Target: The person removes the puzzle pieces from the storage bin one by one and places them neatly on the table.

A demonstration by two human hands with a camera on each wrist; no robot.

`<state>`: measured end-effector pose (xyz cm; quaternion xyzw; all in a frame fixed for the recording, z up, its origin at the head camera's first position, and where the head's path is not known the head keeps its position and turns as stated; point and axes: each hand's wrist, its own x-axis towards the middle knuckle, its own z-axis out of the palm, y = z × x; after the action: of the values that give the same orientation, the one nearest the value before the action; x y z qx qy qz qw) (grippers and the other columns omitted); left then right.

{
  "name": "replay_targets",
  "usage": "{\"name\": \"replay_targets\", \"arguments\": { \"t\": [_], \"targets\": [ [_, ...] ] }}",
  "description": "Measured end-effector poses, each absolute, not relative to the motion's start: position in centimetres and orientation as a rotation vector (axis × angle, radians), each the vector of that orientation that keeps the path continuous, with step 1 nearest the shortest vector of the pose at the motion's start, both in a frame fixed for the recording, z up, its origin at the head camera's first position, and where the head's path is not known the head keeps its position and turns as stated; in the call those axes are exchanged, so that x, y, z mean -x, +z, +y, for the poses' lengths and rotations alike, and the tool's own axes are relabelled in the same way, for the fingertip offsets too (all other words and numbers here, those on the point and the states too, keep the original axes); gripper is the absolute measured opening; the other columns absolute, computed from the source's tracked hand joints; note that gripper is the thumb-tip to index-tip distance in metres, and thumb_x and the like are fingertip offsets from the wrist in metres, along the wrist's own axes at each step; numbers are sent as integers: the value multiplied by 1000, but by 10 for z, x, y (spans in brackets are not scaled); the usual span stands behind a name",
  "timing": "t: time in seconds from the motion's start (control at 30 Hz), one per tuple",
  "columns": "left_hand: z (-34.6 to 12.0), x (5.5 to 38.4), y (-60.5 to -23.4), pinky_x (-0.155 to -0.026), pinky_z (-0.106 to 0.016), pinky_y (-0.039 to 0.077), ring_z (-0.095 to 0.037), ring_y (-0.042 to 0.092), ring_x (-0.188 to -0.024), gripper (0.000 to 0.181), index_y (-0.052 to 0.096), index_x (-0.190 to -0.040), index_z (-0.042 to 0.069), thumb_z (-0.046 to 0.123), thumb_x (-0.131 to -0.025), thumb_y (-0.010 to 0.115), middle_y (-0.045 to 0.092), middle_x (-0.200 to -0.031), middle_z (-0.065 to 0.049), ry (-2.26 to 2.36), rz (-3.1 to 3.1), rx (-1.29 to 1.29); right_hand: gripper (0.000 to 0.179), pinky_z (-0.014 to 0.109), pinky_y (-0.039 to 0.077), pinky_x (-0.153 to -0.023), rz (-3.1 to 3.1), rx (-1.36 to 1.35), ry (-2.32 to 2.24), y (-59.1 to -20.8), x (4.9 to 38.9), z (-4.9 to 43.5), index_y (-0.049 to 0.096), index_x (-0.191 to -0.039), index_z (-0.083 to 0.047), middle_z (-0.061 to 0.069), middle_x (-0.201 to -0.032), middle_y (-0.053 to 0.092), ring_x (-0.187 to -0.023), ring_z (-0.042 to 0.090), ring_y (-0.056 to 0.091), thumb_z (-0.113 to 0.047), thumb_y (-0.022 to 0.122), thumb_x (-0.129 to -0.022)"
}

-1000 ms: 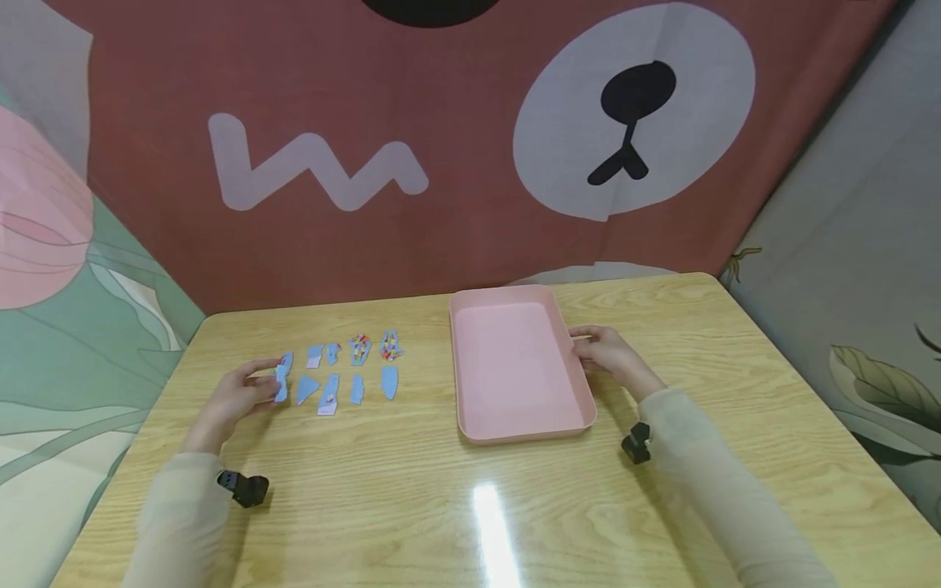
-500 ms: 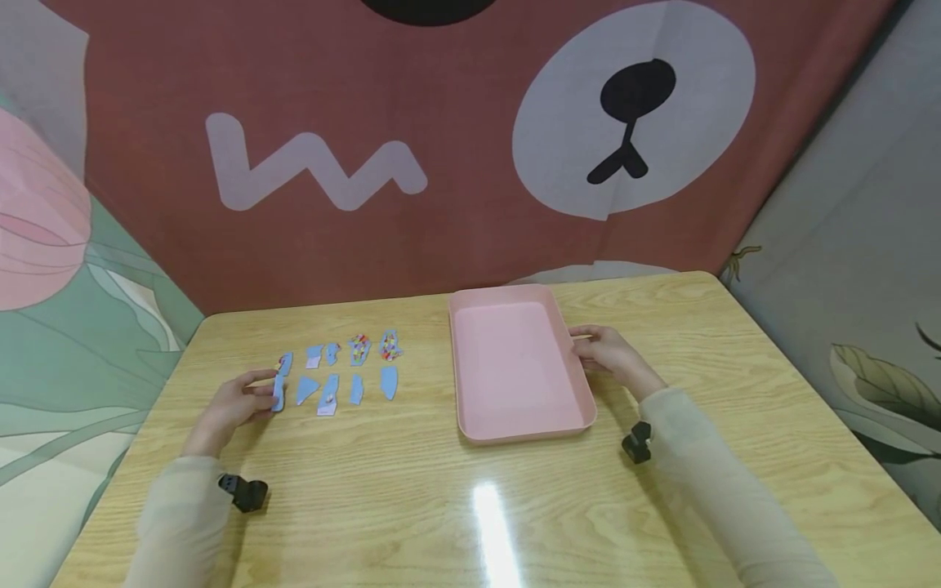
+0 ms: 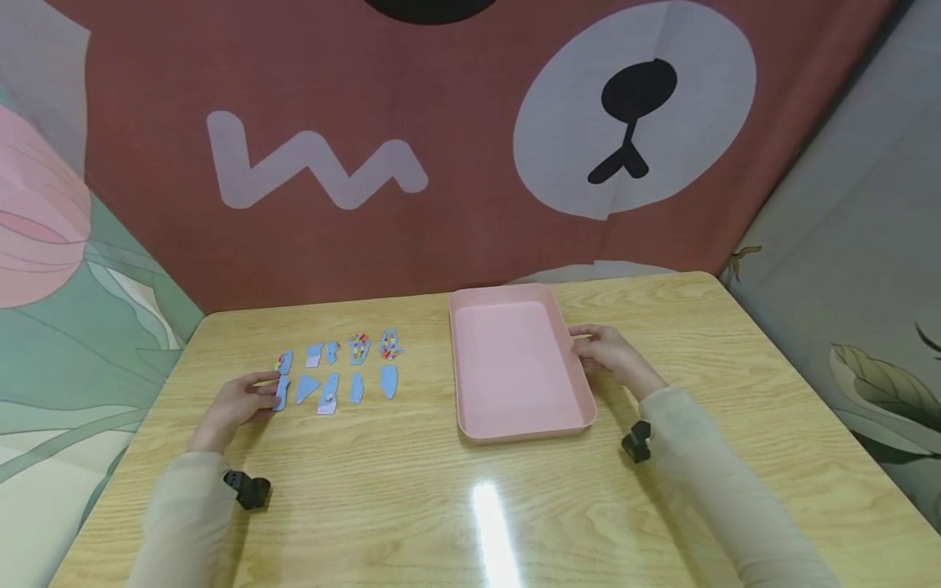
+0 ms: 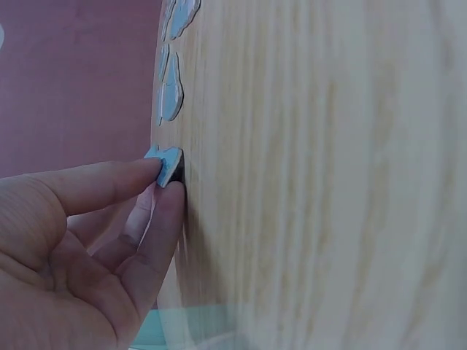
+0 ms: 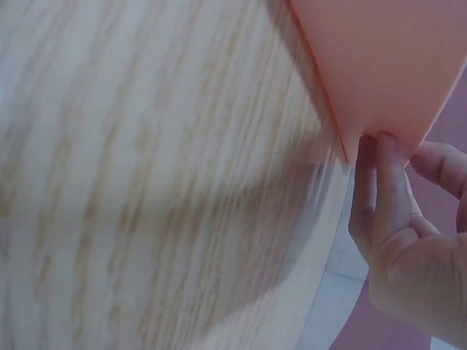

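Observation:
At the left end of two rows of small flat pieces, my left hand (image 3: 238,402) pinches a light-blue puzzle piece (image 3: 282,393) between thumb and fingers. The left wrist view shows this puzzle piece (image 4: 170,166) tilted, one edge close to the tabletop. Just behind it lies another blue piece (image 3: 286,362) with a bit of colour at its left. On the other side, my right hand (image 3: 608,351) touches the outer right wall of a pink tray (image 3: 457,367). Extended fingers (image 5: 390,179) rest against that wall in the right wrist view.
Several blue pieces stand in the front row, among them a pointed one (image 3: 306,389) and a rounded one (image 3: 389,381). Two multicoloured pieces, one (image 3: 359,349) beside the other (image 3: 390,345), end the back row. A patterned cloth (image 3: 470,229) hangs behind the wooden table (image 3: 382,490).
My left hand has drawn the pinched puzzle piece slightly toward me, then a little right, off the piece behind it. My right hand and the tray have stayed put.

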<state>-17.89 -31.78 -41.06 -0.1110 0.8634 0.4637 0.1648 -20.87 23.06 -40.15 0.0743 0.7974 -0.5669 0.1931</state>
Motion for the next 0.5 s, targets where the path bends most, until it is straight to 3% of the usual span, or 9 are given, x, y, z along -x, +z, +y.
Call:
{"name": "replay_targets", "arguments": {
  "t": [0.27,0.5],
  "targets": [
    [-319,179,-412,-68,-16,56,11,54,-72,56,35,-140,-12,3,-91,58,58,-123,-27,1307,2495,283,54,15,53,-70,2221,-215,-1606,-400,208,230,34,-142,7,7,-106,62,-77,-1,59,-7,49,-93],
    [-318,179,-413,-66,-16,55,9,53,-71,53,39,-138,-12,4,-91,59,58,-121,-27,1286,2513,299,54,15,53,-71,2228,-218,-1592,-400,208,229,34,-142,7,10,-111,61,-79,0,59,-8,50,-93]
  ]
}}
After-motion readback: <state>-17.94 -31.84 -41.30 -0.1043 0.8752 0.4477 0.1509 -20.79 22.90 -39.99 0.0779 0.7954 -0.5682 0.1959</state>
